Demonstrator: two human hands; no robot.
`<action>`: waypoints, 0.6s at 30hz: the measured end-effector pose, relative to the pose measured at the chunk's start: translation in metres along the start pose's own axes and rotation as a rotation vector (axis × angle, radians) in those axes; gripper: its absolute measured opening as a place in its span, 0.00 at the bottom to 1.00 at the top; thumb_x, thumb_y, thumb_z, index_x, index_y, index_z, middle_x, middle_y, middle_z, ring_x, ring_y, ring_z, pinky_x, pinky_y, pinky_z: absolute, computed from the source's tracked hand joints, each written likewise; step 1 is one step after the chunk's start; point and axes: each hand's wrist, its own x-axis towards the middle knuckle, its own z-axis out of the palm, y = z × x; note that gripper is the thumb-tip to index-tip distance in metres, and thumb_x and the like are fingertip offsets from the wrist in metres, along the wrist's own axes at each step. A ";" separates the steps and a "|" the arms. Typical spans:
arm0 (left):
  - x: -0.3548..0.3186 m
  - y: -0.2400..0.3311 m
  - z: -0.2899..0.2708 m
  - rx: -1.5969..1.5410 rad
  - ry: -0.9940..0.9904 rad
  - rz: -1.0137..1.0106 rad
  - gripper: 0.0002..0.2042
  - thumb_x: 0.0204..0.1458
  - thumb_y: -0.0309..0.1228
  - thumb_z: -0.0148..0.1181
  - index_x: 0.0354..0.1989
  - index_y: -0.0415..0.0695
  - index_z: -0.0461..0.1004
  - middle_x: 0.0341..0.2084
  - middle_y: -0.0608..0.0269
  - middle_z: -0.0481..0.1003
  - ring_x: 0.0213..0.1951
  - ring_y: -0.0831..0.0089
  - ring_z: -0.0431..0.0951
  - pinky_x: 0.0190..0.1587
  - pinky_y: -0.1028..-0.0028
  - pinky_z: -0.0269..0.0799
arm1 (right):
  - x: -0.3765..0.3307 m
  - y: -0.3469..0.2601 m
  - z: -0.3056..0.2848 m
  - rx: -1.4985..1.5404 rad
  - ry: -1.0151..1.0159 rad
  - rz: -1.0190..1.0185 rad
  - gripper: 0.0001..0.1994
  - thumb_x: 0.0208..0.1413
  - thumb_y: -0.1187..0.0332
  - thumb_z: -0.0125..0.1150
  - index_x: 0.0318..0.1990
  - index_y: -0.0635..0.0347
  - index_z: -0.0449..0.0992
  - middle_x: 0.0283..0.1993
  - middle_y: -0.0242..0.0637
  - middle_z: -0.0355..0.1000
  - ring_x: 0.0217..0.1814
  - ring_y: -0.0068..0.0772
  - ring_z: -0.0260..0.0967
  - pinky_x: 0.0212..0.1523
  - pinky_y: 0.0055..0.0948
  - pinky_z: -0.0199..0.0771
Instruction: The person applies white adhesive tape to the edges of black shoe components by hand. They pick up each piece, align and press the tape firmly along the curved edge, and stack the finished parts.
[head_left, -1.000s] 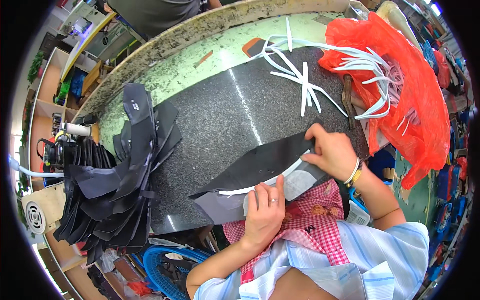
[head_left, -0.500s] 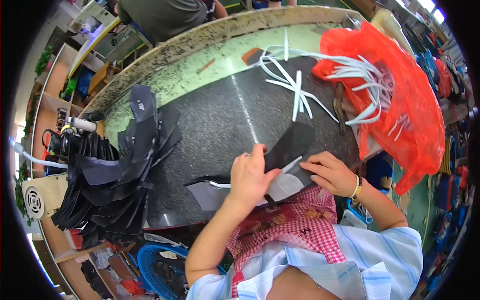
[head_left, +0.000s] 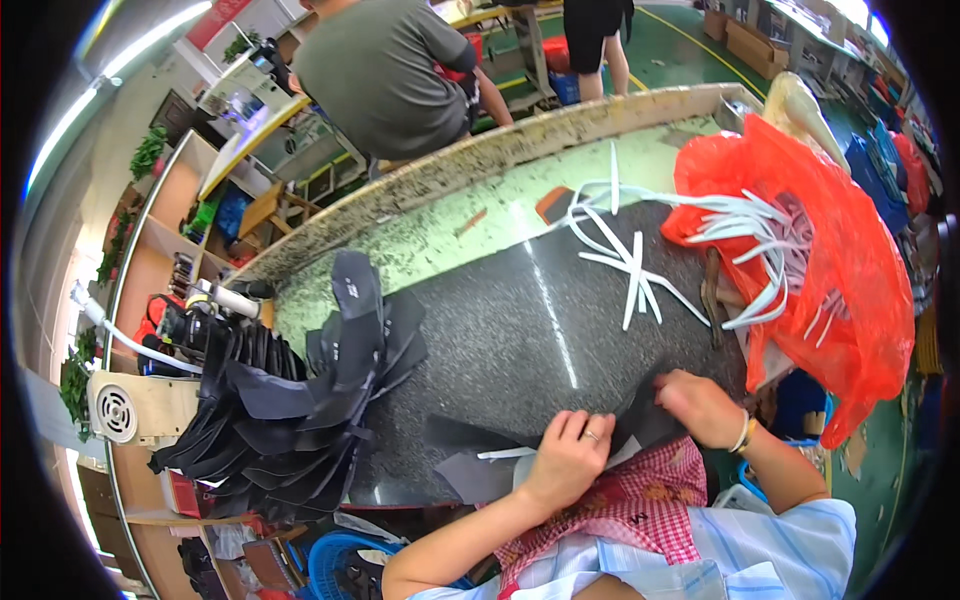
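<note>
The left hand [head_left: 565, 455] lies curled, knuckles up, on a dark cut piece [head_left: 470, 455] at the near edge of the surface [head_left: 500, 340], its grip closed down on the piece where a white strip [head_left: 507, 454] runs along it; half a second ago this hand was higher on the piece, and a second ago it sat lower and flatter, so it has been shifting along the strip. The right hand [head_left: 700, 405], a band at its wrist, pinches the piece's upturned far end just beside the left, fingers closed on the dark edge; a second ago it was pressing farther out, and it has since drawn in toward the body. The piece itself has slid nearer the near edge and now partly overlaps the red checked cloth [head_left: 620, 500] on the lap. My reading is that the strip is being worked onto the piece bit by bit and the work is well along its length. Farther out, loose white strips [head_left: 630, 270] lie scattered toward the far right corner, spilling from a red bag [head_left: 830, 260]. At the left edge a stack of dark pieces [head_left: 320, 390] fans out. Beyond the far edge a person in a grey shirt [head_left: 385, 70] sits with their back turned.
</note>
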 end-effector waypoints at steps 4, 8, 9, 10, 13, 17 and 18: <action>-0.009 0.008 0.000 0.093 -0.119 0.036 0.21 0.46 0.30 0.55 0.49 0.34 0.77 0.40 0.54 0.78 0.42 0.65 0.78 0.44 0.70 0.71 | 0.023 -0.021 -0.021 0.563 0.016 0.400 0.21 0.67 0.66 0.48 0.65 0.62 0.62 0.49 0.44 0.73 0.53 0.38 0.73 0.53 0.35 0.72; -0.006 0.005 0.001 0.089 -0.100 0.034 0.20 0.47 0.30 0.55 0.48 0.34 0.77 0.40 0.52 0.78 0.40 0.66 0.78 0.43 0.71 0.70 | 0.027 -0.031 -0.019 -0.420 -0.246 -0.025 0.29 0.52 0.75 0.55 0.64 0.45 0.68 0.42 0.42 0.70 0.43 0.49 0.71 0.46 0.45 0.70; -0.005 0.005 0.002 0.099 -0.117 0.026 0.20 0.47 0.30 0.55 0.48 0.34 0.77 0.40 0.52 0.78 0.39 0.67 0.77 0.42 0.71 0.70 | 0.027 -0.029 -0.021 -0.421 -0.254 -0.024 0.29 0.52 0.75 0.55 0.64 0.45 0.68 0.42 0.42 0.70 0.43 0.49 0.71 0.46 0.45 0.70; -0.004 0.003 0.002 0.113 -0.135 0.019 0.19 0.47 0.30 0.55 0.48 0.34 0.77 0.40 0.52 0.78 0.39 0.67 0.77 0.41 0.71 0.69 | 0.026 -0.025 -0.023 -0.576 -0.214 -0.237 0.28 0.52 0.75 0.55 0.63 0.44 0.70 0.42 0.41 0.69 0.42 0.47 0.70 0.42 0.46 0.70; -0.002 0.002 -0.001 0.126 -0.172 0.021 0.19 0.47 0.30 0.55 0.48 0.35 0.77 0.41 0.51 0.78 0.37 0.68 0.77 0.40 0.72 0.68 | 0.029 -0.022 -0.027 -0.809 -0.116 -0.519 0.27 0.49 0.70 0.60 0.60 0.47 0.73 0.47 0.41 0.67 0.46 0.46 0.69 0.44 0.44 0.70; -0.003 0.003 -0.009 0.139 -0.232 -0.018 0.18 0.48 0.32 0.56 0.46 0.36 0.78 0.40 0.54 0.77 0.40 0.68 0.77 0.43 0.72 0.69 | 0.041 -0.040 0.020 -0.098 -0.140 -0.424 0.41 0.48 0.50 0.70 0.66 0.60 0.62 0.49 0.45 0.67 0.50 0.48 0.66 0.55 0.40 0.67; -0.007 0.001 -0.021 0.130 -0.036 0.042 0.18 0.48 0.33 0.57 0.45 0.37 0.77 0.41 0.56 0.77 0.41 0.68 0.76 0.46 0.70 0.70 | 0.038 -0.039 0.025 -0.190 -0.169 -0.383 0.38 0.49 0.52 0.70 0.65 0.60 0.65 0.48 0.44 0.67 0.49 0.47 0.66 0.53 0.40 0.67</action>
